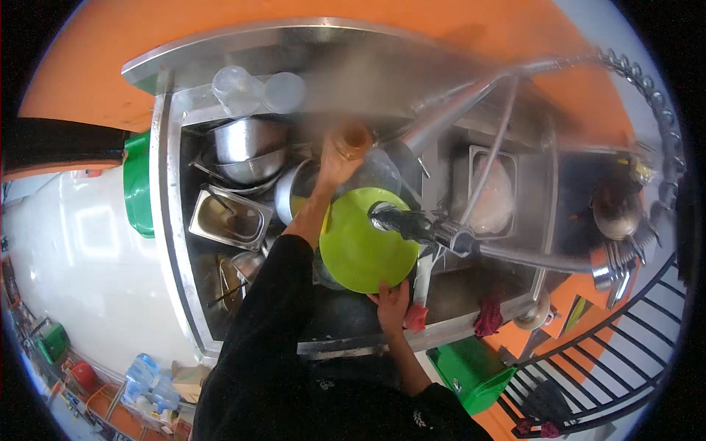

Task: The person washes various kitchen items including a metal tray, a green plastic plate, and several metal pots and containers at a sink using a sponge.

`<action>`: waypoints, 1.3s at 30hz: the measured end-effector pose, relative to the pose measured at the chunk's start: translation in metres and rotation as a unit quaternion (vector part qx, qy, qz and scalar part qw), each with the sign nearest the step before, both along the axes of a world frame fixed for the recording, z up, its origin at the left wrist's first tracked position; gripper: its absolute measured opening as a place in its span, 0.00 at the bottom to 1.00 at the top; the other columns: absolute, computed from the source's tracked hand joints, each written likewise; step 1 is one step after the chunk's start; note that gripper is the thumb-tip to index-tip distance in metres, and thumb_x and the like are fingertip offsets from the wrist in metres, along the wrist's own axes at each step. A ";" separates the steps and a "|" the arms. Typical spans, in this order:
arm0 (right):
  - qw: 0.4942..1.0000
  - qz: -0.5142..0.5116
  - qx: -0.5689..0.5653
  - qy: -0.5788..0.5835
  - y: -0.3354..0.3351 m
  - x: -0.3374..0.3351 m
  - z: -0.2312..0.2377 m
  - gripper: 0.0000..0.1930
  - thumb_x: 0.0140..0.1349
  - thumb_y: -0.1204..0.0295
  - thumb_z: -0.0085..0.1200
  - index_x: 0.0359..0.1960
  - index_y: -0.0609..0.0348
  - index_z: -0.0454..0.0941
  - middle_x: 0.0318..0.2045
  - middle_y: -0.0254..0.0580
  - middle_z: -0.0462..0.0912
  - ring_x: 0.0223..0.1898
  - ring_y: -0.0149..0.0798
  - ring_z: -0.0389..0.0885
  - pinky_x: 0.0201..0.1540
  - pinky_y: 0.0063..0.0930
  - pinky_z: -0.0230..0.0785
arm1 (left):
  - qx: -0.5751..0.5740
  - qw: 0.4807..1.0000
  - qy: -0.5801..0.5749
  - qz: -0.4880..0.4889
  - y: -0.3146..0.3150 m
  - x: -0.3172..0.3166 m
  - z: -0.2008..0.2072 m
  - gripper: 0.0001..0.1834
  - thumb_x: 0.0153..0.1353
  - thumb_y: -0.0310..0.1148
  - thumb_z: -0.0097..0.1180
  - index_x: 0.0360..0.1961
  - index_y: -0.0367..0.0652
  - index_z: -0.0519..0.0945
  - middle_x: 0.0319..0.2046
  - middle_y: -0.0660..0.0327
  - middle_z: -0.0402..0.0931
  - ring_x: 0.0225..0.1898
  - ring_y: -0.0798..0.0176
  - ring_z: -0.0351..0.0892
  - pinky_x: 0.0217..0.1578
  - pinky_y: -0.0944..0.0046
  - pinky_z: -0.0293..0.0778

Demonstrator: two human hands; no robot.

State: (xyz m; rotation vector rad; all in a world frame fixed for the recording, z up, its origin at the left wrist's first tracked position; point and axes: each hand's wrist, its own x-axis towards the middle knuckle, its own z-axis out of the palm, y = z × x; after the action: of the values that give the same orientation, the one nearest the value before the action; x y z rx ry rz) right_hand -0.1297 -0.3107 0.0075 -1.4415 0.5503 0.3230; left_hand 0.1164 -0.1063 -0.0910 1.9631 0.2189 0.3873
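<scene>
At the far side of the sink my left hand (341, 167) is wrapped round an amber-brown, cup-like container (354, 138), its round opening facing up. My right hand (391, 303) grips the near rim of a round lime-green plate (353, 250), fingers partly behind it. Over the plate's right part hangs a dark spray nozzle (397, 219), which hides some of it. Beside my left forearm stands a pale round pot (288, 195), partly covered by my arm. A clear, see-through container (382, 173) shows behind the plate.
Metal bowls (250, 143) and a rectangular steel pan (229, 219) fill the sink's left side. In the right basin another steel pan (482, 209) holds something pale in plastic. Two clear containers (283, 92) stand on the back ledge. A dark red cloth (488, 317) hangs over the front edge.
</scene>
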 end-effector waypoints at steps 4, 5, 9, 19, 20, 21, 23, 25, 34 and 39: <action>1.000 -0.006 -0.025 0.009 -0.003 -0.001 -0.006 0.17 0.64 0.78 0.44 0.53 0.60 0.57 0.46 0.45 0.72 0.43 0.40 0.77 0.40 0.35 0.79 | -0.123 0.990 -0.026 0.060 -0.013 -0.001 -0.031 0.39 0.35 0.33 0.66 0.52 0.38 0.65 0.45 0.47 0.69 0.49 0.45 0.70 0.50 0.54 0.67; 1.000 -0.006 -0.027 0.012 -0.003 -0.001 -0.007 0.17 0.64 0.78 0.44 0.53 0.60 0.57 0.46 0.45 0.72 0.43 0.40 0.77 0.40 0.35 0.79 | -0.125 0.990 -0.023 0.060 -0.016 0.000 -0.036 0.39 0.35 0.33 0.66 0.52 0.38 0.65 0.45 0.47 0.69 0.49 0.45 0.70 0.50 0.54 0.67; 0.998 0.015 -0.062 0.022 -0.011 -0.007 -0.010 0.18 0.64 0.78 0.44 0.54 0.59 0.57 0.46 0.44 0.72 0.44 0.40 0.77 0.41 0.37 0.79 | -0.177 0.979 0.083 -0.052 -0.028 0.004 -0.051 0.49 0.36 0.35 0.71 0.60 0.38 0.55 0.53 0.48 0.66 0.54 0.50 0.68 0.54 0.55 0.65; 1.000 -0.003 -0.025 0.003 -0.001 -0.005 -0.002 0.20 0.64 0.78 0.43 0.56 0.59 0.54 0.49 0.44 0.69 0.48 0.41 0.74 0.44 0.40 0.77 | -0.027 0.995 0.080 -0.048 -0.022 -0.001 -0.059 0.50 0.41 0.47 0.66 0.62 0.40 0.54 0.56 0.41 0.59 0.58 0.41 0.59 0.57 0.50 0.60; 1.000 0.000 -0.022 0.002 -0.001 -0.007 -0.003 0.20 0.64 0.78 0.43 0.56 0.59 0.54 0.49 0.44 0.69 0.48 0.41 0.74 0.44 0.40 0.77 | -0.024 0.996 0.079 -0.045 -0.018 -0.002 -0.060 0.50 0.41 0.47 0.66 0.62 0.40 0.54 0.56 0.41 0.59 0.58 0.41 0.59 0.57 0.50 0.60; 0.999 0.003 -0.031 0.013 -0.003 -0.006 -0.005 0.20 0.64 0.78 0.44 0.56 0.59 0.54 0.49 0.45 0.69 0.48 0.42 0.74 0.44 0.40 0.77 | -0.018 0.997 0.060 -0.051 -0.020 -0.001 -0.056 0.49 0.41 0.47 0.67 0.61 0.40 0.55 0.55 0.42 0.60 0.58 0.42 0.60 0.57 0.49 0.60; 0.999 0.006 -0.041 0.022 -0.006 -0.007 -0.006 0.21 0.64 0.77 0.44 0.57 0.58 0.54 0.49 0.45 0.69 0.47 0.42 0.75 0.45 0.40 0.77 | -0.012 0.998 0.039 -0.057 -0.025 0.002 -0.048 0.48 0.41 0.46 0.67 0.61 0.40 0.56 0.55 0.44 0.61 0.58 0.42 0.60 0.57 0.49 0.60; 1.000 -0.001 -0.019 0.013 -0.005 -0.007 -0.006 0.20 0.64 0.76 0.44 0.56 0.59 0.55 0.49 0.45 0.70 0.47 0.42 0.75 0.44 0.41 0.77 | 0.000 0.995 0.100 -0.028 -0.030 0.004 -0.040 0.47 0.37 0.38 0.70 0.58 0.39 0.59 0.52 0.46 0.64 0.56 0.46 0.63 0.55 0.53 0.64; 0.999 -0.003 -0.030 0.045 -0.007 -0.009 -0.008 0.18 0.64 0.74 0.47 0.54 0.59 0.57 0.47 0.45 0.71 0.46 0.40 0.77 0.41 0.40 0.78 | 0.018 0.993 0.104 0.055 -0.050 0.004 -0.010 0.39 0.32 0.34 0.70 0.51 0.49 0.67 0.47 0.56 0.69 0.55 0.51 0.65 0.57 0.35 0.53; 0.999 -0.011 -0.029 0.033 -0.003 -0.008 -0.008 0.17 0.64 0.74 0.47 0.52 0.59 0.58 0.45 0.43 0.72 0.44 0.39 0.77 0.41 0.39 0.78 | 0.122 0.990 0.068 0.029 -0.042 0.008 -0.014 0.40 0.32 0.35 0.70 0.51 0.55 0.67 0.47 0.60 0.69 0.56 0.52 0.64 0.56 0.26 0.47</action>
State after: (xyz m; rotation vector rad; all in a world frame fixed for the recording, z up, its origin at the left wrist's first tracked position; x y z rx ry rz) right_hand -0.1379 -0.3142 -0.0007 -1.4845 0.6319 0.3405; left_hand 0.1248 -0.1479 -0.1055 2.2318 0.3288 0.3313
